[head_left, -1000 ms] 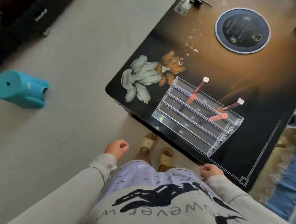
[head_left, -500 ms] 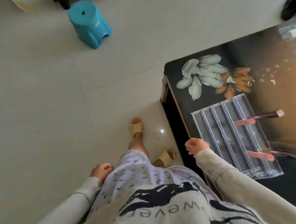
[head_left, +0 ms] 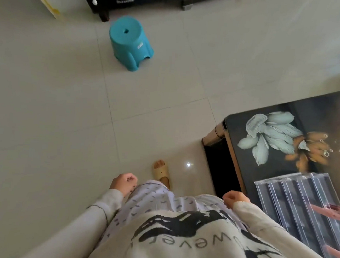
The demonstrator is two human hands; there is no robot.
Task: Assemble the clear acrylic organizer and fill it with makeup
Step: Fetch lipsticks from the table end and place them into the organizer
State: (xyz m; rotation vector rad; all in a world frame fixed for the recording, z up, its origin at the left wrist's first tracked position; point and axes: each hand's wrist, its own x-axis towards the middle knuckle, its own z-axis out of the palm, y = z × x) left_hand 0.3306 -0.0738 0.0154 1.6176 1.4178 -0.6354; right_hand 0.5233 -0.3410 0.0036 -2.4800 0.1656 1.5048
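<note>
Since the left hand (head_left: 123,183) and the right hand (head_left: 235,198) hang apart at the person's sides, each loosely curled around nothing, the step in hand is probably fetching more makeup. The clear acrylic organizer (head_left: 300,202) stands on the table (head_left: 273,170) along its near edge, close to the corner, with pink tubes (head_left: 332,212) in its far rows. It would help to gather several pieces in both hands and keep the right sleeve (head_left: 259,219) off the organizer's light front edge.

Dark floral table (head_left: 278,172), clear organizer (head_left: 300,208) on it, teal stool (head_left: 128,43) on floor (head_left: 55,120)
</note>
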